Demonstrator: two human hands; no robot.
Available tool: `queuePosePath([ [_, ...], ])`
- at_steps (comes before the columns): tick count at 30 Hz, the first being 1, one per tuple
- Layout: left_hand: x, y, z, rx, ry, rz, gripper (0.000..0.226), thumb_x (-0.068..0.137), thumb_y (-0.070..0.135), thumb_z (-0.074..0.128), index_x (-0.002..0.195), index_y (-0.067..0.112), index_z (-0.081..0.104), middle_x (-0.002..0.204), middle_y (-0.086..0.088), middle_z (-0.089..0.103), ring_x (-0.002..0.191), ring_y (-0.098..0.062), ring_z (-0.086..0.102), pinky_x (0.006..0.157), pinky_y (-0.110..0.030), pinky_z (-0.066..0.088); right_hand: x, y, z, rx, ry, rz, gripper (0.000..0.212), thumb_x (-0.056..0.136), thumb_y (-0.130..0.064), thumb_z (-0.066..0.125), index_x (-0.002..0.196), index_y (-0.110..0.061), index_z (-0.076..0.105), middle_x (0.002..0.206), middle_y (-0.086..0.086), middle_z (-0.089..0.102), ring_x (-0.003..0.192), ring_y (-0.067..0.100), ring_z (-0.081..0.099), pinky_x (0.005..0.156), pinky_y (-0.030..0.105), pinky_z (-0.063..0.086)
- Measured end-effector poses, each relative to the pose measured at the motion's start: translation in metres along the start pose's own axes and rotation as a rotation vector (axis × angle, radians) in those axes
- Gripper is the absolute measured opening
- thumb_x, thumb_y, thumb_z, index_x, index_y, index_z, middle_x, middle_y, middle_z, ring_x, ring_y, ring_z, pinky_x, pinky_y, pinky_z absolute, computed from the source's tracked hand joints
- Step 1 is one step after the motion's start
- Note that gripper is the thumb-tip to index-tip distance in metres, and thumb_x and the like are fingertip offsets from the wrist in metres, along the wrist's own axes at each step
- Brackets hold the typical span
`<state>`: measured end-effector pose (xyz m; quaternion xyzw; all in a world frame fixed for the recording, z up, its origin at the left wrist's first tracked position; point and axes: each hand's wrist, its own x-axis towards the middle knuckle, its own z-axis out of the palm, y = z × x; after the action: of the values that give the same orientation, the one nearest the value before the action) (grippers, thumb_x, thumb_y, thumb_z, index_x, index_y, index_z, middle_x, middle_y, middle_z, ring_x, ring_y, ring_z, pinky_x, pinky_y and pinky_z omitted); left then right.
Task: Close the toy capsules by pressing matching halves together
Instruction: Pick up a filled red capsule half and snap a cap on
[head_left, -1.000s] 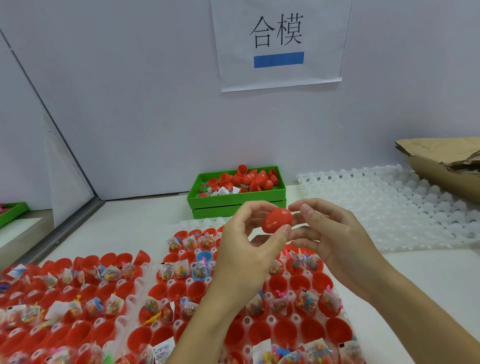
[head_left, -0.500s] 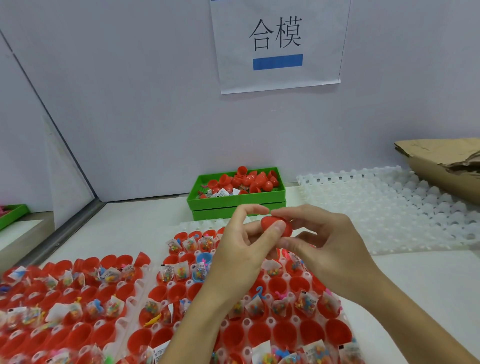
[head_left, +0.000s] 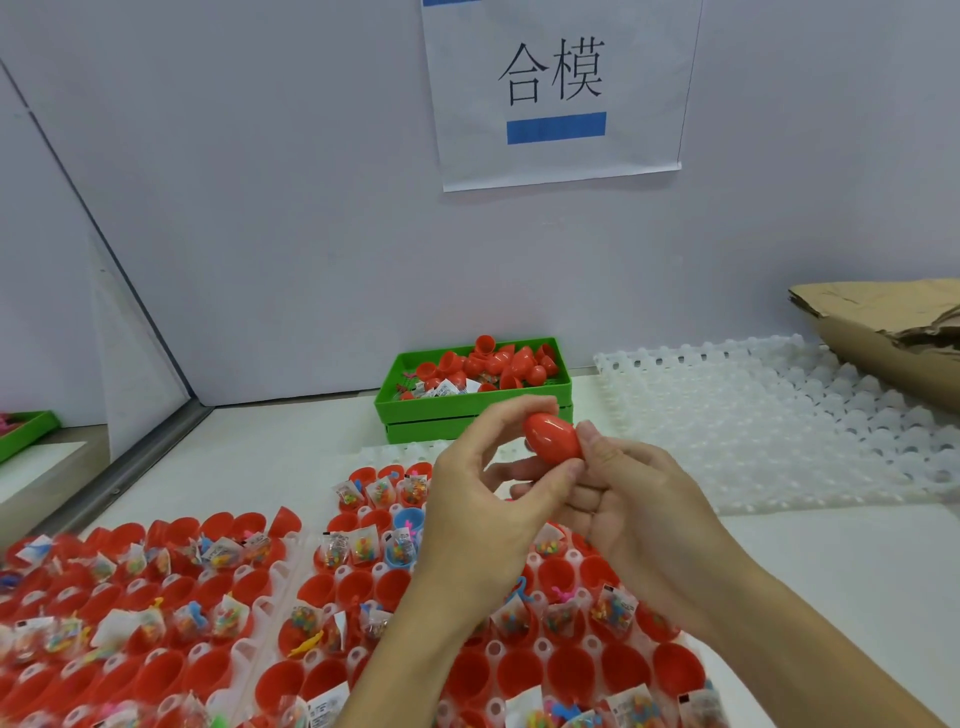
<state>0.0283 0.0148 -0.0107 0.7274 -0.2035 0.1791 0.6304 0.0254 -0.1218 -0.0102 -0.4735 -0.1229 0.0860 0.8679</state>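
Capsule (head_left: 551, 435), red and egg-shaped, sat closed between two hands above the near trays, tilted with its narrow end up and to the left. The left hand (head_left: 488, 499) curled round its left side, forefinger arched over the top and thumb pressed beneath. The right hand (head_left: 639, 514) pinched its right end with thumb and fingers.

Below them lay two white trays side by side on the table (head_left: 291, 452): the left tray (head_left: 260, 577) and the right tray (head_left: 498, 662), each holding dozens of open red halves, too many to count, many carrying small bagged toys. One blue half (head_left: 408, 519) stood out in the right tray.

Farther off, two stacked green bins (head_left: 467, 415) held a heap of loose red halves. One bare white tray (head_left: 779, 431) lay at far right, one torn cardboard box (head_left: 893, 338) behind it, and one paper sign (head_left: 558, 88) hung on the wall.
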Motion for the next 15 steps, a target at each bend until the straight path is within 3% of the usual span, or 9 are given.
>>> queuePosePath([
  [5, -0.002, 0.0, 0.003, -0.005, -0.001, -0.023, 0.046, 0.083, 0.01, 0.077, 0.12, 0.031, 0.059, 0.108, 0.014, 0.073, 0.101, -0.01, 0.069, 0.088, -0.024, 0.055, -0.002, -0.002, 0.005, 0.092, 0.005, 0.076, 0.043, 0.091, -0.032, 0.053, 0.103, 0.004, 0.072, 0.102, 0.031, 0.07, 0.089, 0.032, 0.073, 0.072, 0.03, 0.06],
  [9, -0.002, 0.0, 0.003, -0.027, -0.006, -0.006, 0.035, 0.086, 0.019, 0.074, 0.115, 0.027, 0.056, 0.102, 0.009, 0.075, 0.096, -0.013, 0.071, 0.086, -0.029, 0.056, -0.002, -0.003, 0.002, 0.061, 0.011, 0.106, 0.045, 0.09, -0.036, 0.054, 0.099, 0.003, 0.074, 0.101, 0.028, 0.071, 0.088, 0.031, 0.073, 0.071, 0.031, 0.061],
  [12, 0.001, -0.001, 0.002, -0.129, 0.083, -0.062, 0.032, 0.083, 0.032, 0.072, 0.114, 0.028, 0.062, 0.1, 0.007, 0.076, 0.098, -0.01, 0.071, 0.084, -0.024, 0.057, -0.001, -0.006, -0.002, -0.051, 0.03, 0.114, 0.044, 0.088, -0.039, 0.054, 0.094, -0.003, 0.078, 0.096, 0.024, 0.073, 0.082, 0.03, 0.074, 0.069, 0.029, 0.061],
  [15, 0.005, -0.006, -0.002, -0.171, 0.181, -0.141, 0.031, 0.08, 0.033, 0.073, 0.11, 0.034, 0.066, 0.097, 0.008, 0.076, 0.095, -0.013, 0.072, 0.085, -0.03, 0.057, 0.001, -0.01, -0.009, -0.157, 0.086, 0.1, 0.047, 0.084, -0.039, 0.057, 0.1, 0.001, 0.074, 0.096, 0.025, 0.073, 0.083, 0.032, 0.074, 0.07, 0.029, 0.061],
])
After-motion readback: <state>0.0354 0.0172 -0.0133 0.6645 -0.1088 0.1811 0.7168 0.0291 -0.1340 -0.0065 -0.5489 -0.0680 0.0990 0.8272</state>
